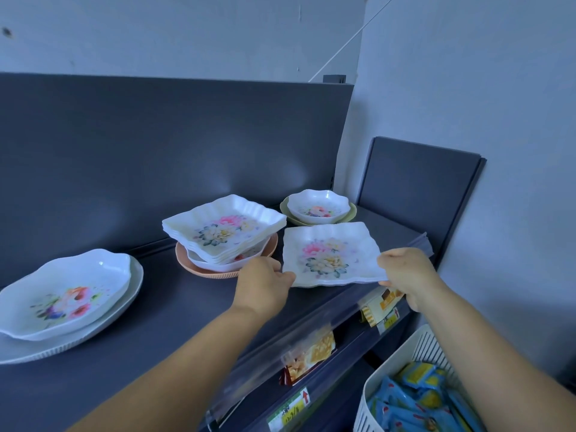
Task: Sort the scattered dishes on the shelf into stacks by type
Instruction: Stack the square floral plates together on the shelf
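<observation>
A square white plate with a flower print (330,254) lies near the front edge of the dark shelf (174,310). My left hand (263,283) grips its near left corner and my right hand (408,274) grips its near right corner. To its left, a stack of several square floral dishes (223,229) rests in a white bowl on an orange plate (199,269). Behind, a small floral bowl (318,205) sits on a pale green plate (350,217). At far left an oval floral dish (65,291) lies on a large white plate (93,332).
A dark back panel (171,157) closes the shelf behind and a loose dark panel (417,185) leans at the right end. Price tags hang along the shelf's front rail (311,350). Below right stands a white basket (386,381) of blue and yellow packets.
</observation>
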### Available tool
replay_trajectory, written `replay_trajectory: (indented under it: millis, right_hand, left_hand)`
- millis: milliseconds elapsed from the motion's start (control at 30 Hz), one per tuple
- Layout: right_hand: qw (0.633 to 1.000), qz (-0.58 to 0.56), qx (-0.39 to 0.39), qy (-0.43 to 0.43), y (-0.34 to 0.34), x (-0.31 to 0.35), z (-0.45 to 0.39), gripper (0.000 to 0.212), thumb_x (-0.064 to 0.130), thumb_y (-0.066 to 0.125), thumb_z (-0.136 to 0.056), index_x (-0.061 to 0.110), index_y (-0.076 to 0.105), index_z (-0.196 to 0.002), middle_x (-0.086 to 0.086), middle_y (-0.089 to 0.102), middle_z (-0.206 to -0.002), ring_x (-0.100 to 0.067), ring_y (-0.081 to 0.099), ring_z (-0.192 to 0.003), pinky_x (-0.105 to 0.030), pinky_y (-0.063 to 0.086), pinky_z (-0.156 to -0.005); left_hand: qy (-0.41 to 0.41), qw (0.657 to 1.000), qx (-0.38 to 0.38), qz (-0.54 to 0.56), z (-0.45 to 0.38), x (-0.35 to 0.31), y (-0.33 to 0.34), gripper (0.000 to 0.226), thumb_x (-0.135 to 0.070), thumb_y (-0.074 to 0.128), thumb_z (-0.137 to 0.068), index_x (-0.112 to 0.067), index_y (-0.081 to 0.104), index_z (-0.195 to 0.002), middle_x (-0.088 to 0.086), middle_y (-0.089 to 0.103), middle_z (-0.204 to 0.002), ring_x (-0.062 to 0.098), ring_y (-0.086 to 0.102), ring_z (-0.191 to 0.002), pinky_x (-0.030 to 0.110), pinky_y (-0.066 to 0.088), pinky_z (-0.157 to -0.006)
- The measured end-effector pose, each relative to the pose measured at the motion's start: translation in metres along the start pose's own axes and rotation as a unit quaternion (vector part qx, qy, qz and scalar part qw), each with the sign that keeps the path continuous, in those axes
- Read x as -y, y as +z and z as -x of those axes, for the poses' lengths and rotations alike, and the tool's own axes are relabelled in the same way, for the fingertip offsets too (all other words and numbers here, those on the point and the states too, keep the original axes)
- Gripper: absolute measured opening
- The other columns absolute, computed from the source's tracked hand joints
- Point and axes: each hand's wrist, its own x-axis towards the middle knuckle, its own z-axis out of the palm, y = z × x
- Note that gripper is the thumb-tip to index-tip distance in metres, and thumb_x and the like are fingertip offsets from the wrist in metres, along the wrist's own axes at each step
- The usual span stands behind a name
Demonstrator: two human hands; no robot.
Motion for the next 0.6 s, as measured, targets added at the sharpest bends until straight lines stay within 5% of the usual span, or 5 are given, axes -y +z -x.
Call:
replay_trajectory:
  millis: [133, 300, 400, 500, 600]
  right_hand:
    - [1.000, -0.012, -0.009, -0.005, -0.017, 0.003, 0.012, 0.027, 0.003, 0.044, -0.087, 0.006, 0.070, -0.081, -0.021, 0.068, -0.096, -0.027, 0.061, -0.076, -0.043, 0.055, -0.083]
    - [0.998, -0.041, -0.033, -0.036, -0.035, 0.018, 0.026, 0.024, 0.005, 0.048, -0.087, 0.003, 0.072, -0.090, -0.025, 0.068, -0.097, -0.026, 0.060, -0.078, -0.055, 0.053, -0.090]
    - [0.997, -0.056, -0.021, -0.053, -0.034, 0.032, 0.034, 0.027, 0.008, 0.051, -0.089, 0.007, 0.071, -0.107, -0.013, 0.070, -0.104, -0.030, 0.064, -0.084, -0.042, 0.057, -0.078]
    - [0.995, -0.054, 0.011, -0.080, -0.022, 0.051, 0.042, 0.024, 0.007, 0.053, -0.088, 0.010, 0.074, -0.098, -0.014, 0.072, -0.099, -0.028, 0.066, -0.082, -0.036, 0.057, -0.072]
    - [0.994, -0.042, 0.041, -0.092, 0.002, 0.074, 0.046, 0.022, 0.007, 0.052, -0.083, 0.002, 0.073, -0.088, -0.025, 0.071, -0.096, -0.026, 0.062, -0.074, -0.040, 0.055, -0.085]
  left_hand:
    - [-0.004, 0.996, 0.013, 0.092, 0.010, -0.009, 0.000, 0.025, -0.012, 0.056, -0.091, 0.004, 0.066, -0.073, 0.009, 0.054, -0.062, 0.019, 0.048, -0.057, 0.028, 0.040, -0.056]
    - [0.017, 0.986, 0.028, 0.161, 0.029, -0.028, -0.011, 0.016, -0.015, 0.057, -0.093, -0.011, 0.071, -0.086, 0.002, 0.064, -0.067, -0.005, 0.055, -0.040, 0.016, 0.050, -0.060]
    - [0.023, 0.979, 0.017, 0.200, 0.040, -0.031, -0.029, 0.011, -0.013, 0.058, -0.092, -0.012, 0.069, -0.092, 0.000, 0.064, -0.071, -0.007, 0.055, -0.039, 0.010, 0.049, -0.053]
    - [0.036, 0.977, -0.008, 0.210, 0.049, -0.028, -0.054, 0.014, -0.009, 0.059, -0.091, -0.018, 0.065, -0.082, 0.000, 0.063, -0.066, -0.005, 0.055, -0.038, 0.002, 0.045, -0.048]
    - [0.032, 0.980, -0.045, 0.192, 0.053, -0.018, -0.079, 0.022, -0.009, 0.058, -0.088, -0.024, 0.055, -0.073, 0.001, 0.065, -0.062, 0.006, 0.065, -0.068, 0.017, 0.055, -0.078]
